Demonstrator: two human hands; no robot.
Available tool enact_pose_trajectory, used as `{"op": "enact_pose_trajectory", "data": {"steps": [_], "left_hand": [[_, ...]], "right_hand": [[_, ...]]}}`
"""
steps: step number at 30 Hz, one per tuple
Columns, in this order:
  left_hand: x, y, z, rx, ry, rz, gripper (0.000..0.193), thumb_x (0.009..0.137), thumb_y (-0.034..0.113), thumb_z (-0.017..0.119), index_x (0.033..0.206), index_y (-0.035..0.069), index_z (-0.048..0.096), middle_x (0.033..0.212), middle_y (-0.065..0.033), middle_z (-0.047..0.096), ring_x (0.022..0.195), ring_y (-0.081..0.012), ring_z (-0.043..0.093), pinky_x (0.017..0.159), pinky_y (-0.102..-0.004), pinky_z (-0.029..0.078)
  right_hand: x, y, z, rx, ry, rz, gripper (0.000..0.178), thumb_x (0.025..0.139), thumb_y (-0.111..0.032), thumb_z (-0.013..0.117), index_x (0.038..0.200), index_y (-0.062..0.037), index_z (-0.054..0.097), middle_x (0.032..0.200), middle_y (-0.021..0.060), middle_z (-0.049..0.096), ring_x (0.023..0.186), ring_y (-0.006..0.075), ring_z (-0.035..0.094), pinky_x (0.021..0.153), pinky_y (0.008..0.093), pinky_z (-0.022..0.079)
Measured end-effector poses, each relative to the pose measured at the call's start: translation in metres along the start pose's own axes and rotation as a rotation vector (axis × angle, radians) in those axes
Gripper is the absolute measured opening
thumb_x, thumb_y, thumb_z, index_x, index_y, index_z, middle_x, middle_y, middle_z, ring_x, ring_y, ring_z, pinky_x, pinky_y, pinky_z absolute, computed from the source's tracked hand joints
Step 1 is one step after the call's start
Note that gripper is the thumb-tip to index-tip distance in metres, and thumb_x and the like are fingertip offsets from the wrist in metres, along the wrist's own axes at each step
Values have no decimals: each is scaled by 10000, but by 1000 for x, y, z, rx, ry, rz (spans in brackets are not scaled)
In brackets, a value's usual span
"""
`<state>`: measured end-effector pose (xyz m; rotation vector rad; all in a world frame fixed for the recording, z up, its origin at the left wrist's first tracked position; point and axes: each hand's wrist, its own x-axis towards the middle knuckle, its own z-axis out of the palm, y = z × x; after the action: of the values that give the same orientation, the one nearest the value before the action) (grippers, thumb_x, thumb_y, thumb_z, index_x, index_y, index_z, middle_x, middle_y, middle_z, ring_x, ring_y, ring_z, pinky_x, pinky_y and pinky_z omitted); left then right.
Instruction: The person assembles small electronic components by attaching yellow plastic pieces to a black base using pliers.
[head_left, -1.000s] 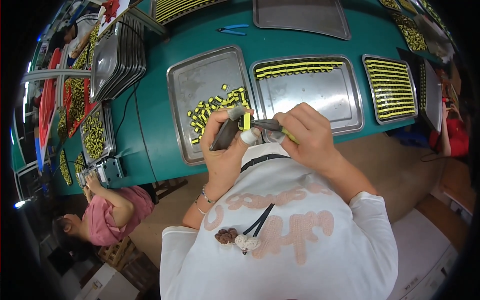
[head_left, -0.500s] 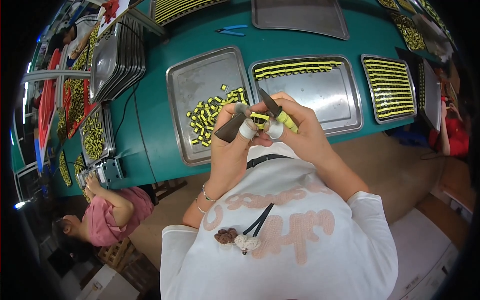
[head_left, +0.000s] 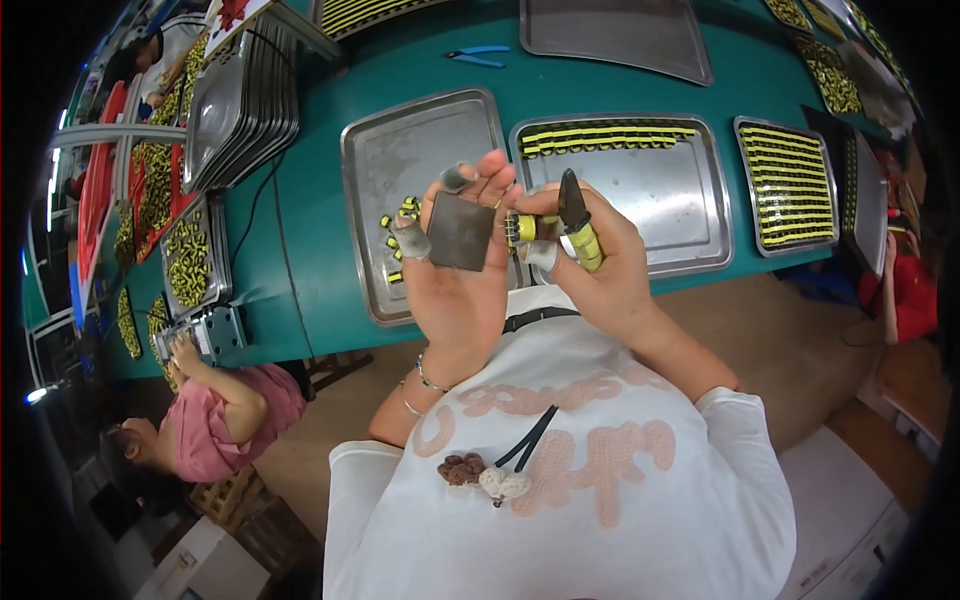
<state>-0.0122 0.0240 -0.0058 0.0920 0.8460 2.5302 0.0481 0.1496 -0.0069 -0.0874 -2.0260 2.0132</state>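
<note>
My left hand [head_left: 460, 290] lies palm up with its fingers spread, and a dark square plate [head_left: 462, 232] rests across the palm. White tape or finger cots cover the thumb and a fingertip. Close beside it, my right hand [head_left: 610, 240] pinches a small yellow-and-black coil-like part [head_left: 519, 229] between thumb and fingers. That same hand also holds a tool with a dark pointed blade [head_left: 571, 203] and a yellow-wrapped handle [head_left: 586, 250], its tip pointing away from me. Both hands hover over the near edges of two metal trays.
Loose yellow-and-black parts [head_left: 392, 246] lie in the left tray [head_left: 352, 190]. Neat rows [head_left: 610, 138] line the far side of the right tray [head_left: 728, 200]. A filled tray [head_left: 788, 190] stands farther right. Blue cutters [head_left: 478, 56] lie behind. Stacked trays [head_left: 240, 110] and a person in pink [head_left: 240, 420] are at left.
My hands have drawn apart. The left has turned palm up, bringing the plate flat into view. The coil-like part has gone with my right hand, and the tool stands more upright.
</note>
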Motion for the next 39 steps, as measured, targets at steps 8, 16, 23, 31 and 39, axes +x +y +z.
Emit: {"op": "enact_pose_trajectory", "data": {"steps": [8,16,23,31,39], "left_hand": [[3,-7,7,109,-93,42,719,911,611,306,1320,23,373,1401,-223,345,1314,-328,330,1107,-429,243],[6,-9,11,222,-94,82,810,902,644,261,1385,-6,270,1437,-223,296,1348,-329,281,1127,-417,204],[3,-15,10,404,-114,151,905,865,711,246,1413,-9,218,1463,-221,252,1371,-315,243,1137,-422,167],[-1,-19,6,536,-163,154,833,889,680,220,1426,42,224,1473,-204,249,1365,-302,261,1131,-411,177],[3,-17,-3,142,-85,-436,676,957,561,279,1417,64,270,1373,-113,419,1208,-178,445,995,-327,377]], "right_hand": [[2,6,7,-213,41,-155,377,700,142,550,1049,8,595,1044,106,583,908,176,599,765,269,492],[3,-2,7,-330,57,-240,449,633,104,605,1052,-57,613,991,113,571,800,251,618,682,305,509],[6,-8,4,-379,14,-254,412,623,100,625,1007,-47,627,965,108,585,762,256,619,660,311,508],[4,0,3,-328,43,-211,318,642,92,613,946,-4,628,912,112,625,809,235,615,697,306,490],[1,11,-26,-486,-99,-319,416,572,67,662,976,-28,637,958,114,575,795,261,601,686,322,492]]}}
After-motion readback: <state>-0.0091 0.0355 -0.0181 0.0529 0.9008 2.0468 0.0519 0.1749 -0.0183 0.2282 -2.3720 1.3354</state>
